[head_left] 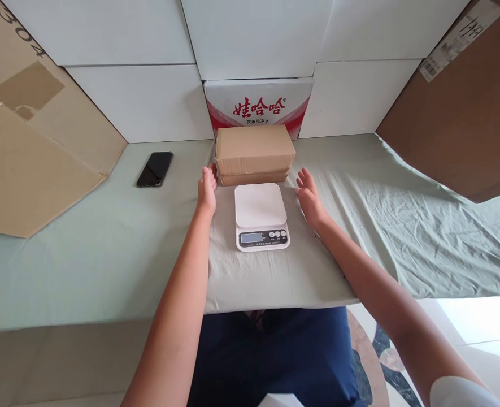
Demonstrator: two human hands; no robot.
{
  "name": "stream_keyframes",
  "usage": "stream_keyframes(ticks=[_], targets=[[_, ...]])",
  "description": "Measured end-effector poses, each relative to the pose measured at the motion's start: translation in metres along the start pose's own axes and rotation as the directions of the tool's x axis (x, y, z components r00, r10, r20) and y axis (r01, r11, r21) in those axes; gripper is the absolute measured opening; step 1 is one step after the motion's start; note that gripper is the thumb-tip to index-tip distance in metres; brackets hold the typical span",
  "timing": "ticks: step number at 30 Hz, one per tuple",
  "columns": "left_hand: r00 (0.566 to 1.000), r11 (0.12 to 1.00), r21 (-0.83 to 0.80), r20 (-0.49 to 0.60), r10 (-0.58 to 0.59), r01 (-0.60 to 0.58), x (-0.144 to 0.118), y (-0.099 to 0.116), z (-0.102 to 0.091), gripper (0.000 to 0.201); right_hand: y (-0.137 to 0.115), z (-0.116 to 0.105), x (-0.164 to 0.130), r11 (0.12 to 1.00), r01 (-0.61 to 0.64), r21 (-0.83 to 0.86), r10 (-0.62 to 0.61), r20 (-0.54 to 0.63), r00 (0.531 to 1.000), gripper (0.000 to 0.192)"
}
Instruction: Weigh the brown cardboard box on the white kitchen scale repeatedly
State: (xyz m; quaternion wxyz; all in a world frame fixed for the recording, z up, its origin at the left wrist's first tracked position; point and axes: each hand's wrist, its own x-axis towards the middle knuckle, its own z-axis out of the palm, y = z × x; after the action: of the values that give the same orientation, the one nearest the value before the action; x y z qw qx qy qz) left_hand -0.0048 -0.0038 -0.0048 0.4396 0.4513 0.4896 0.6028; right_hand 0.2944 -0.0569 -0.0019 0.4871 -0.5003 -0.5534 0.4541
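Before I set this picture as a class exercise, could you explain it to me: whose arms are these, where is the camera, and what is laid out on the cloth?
There is no machine here. The camera sits on a person's head and looks forward and down, so the two bare arms reaching up from the bottom are that person's own.

The left hand and right hand are both open and hold nothing. They are stretched out on either side of a white kitchen scale, near the lower corners of a brown cardboard box that stands just behind it; the left fingertips are at the box's edge, though I cannot tell whether they touch.

Everything rests on a table covered with a pale green cloth. A black phone lies further left. Behind the box stands a red and white carton with printed characters, and large cardboard sheets lean at the sides.
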Motion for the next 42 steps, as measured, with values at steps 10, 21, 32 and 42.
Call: stream_keyframes(ticks=[10,21,32,42], targets=[[0.998,0.999,0.0,0.048,0.052,-0.052,-0.005,0.003,0.007,0.092,-0.011,0.042,0.056,0.989,0.148,0.0,-0.148,-0.053,0.988,0.064],[0.992,0.996,-0.026,0.092,0.09,-0.088,-0.004,-0.002,0.005,0.098,-0.006,0.04,0.052,0.987,0.153,0.04,-0.147,-0.129,0.981,0.05],[0.998,0.998,-0.019,0.011,0.063,-0.063,0.0,-0.002,-0.007,0.099,-0.001,0.03,0.06,0.978,0.207,0.017,-0.206,-0.06,0.977,0.081],[0.984,0.993,-0.019,0.135,0.115,-0.114,-0.009,-0.002,0.007,0.09,-0.009,0.031,0.053,0.976,0.206,-0.063,-0.208,-0.021,0.978,0.072]])
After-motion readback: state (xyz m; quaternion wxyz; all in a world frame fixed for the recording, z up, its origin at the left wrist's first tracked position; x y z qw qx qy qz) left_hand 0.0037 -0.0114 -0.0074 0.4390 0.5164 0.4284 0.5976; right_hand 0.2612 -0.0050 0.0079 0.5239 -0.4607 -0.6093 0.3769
